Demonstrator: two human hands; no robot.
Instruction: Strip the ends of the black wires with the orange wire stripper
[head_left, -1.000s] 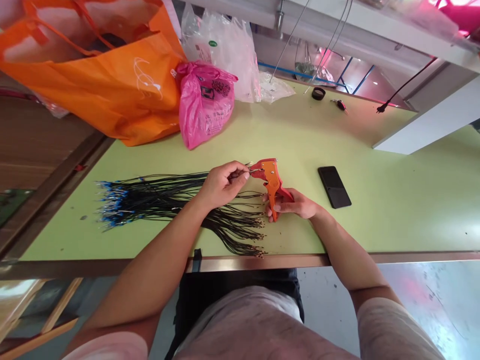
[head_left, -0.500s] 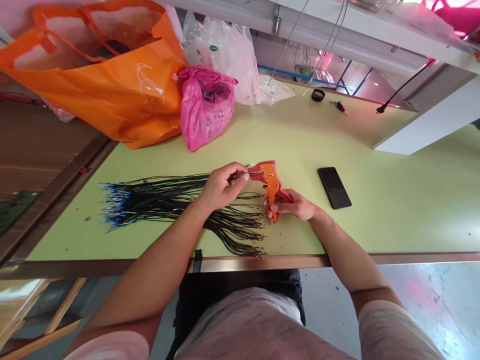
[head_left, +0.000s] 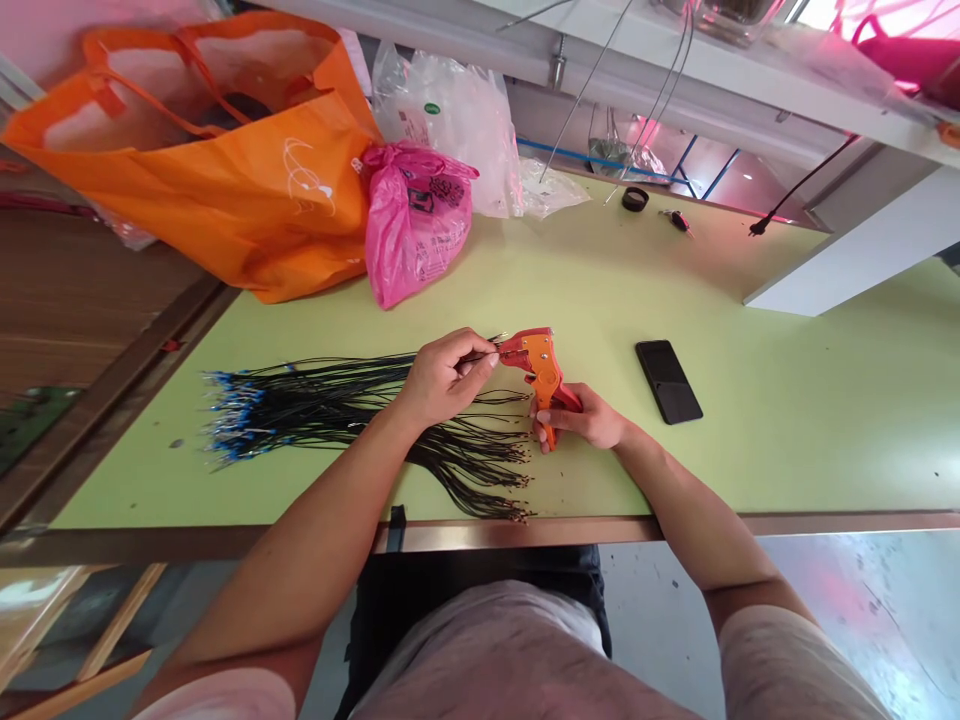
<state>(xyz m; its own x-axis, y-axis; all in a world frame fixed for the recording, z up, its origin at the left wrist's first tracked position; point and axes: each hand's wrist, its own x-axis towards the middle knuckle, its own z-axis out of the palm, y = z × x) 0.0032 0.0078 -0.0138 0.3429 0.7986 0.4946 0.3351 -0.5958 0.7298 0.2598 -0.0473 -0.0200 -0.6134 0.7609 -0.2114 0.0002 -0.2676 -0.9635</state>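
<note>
**L hand (head_left: 450,376) + R hand (head_left: 579,416) at wire stripper (head_left: 543,370), black wires (head_left: 296,400) nr table's (head_left: 592,290) front edge**

R hand is closed round the orange-and-red handles, thumb across them; how hard it squeezes, can't tell. Stripper is held approx. upright, head twd table's back edge, jaws pointing at L hand. L hand is nearly closed, thumb + fingertips pinching thin black wire right by the jaws; no. of strands unclear, & can't tell if any sits btwn the jaws.

Rest of the wires lie in a loose bundle, running approx. parallel to front edge on table's L half, partly under L hand and forearm. Blue-and-silver ends (head_left: 232,415) are bunched twd L edge; copper-coloured ends (head_left: 519,500) fan out nr R hand, the lowest just inside front edge.

Phone (head_left: 669,382), dark screen up, lies R of R hand, btwn front & back edges. Orange bag (head_left: 255,215) stands twd back L corner, w/ pink bag (head_left: 420,240) touching it and clear bag (head_left: 469,140) behind. Black ring (head_left: 635,205) and keys (head_left: 679,221) lie nr back edge; a plug (head_left: 759,228) is just beside the white post (head_left: 806,275).
</note>
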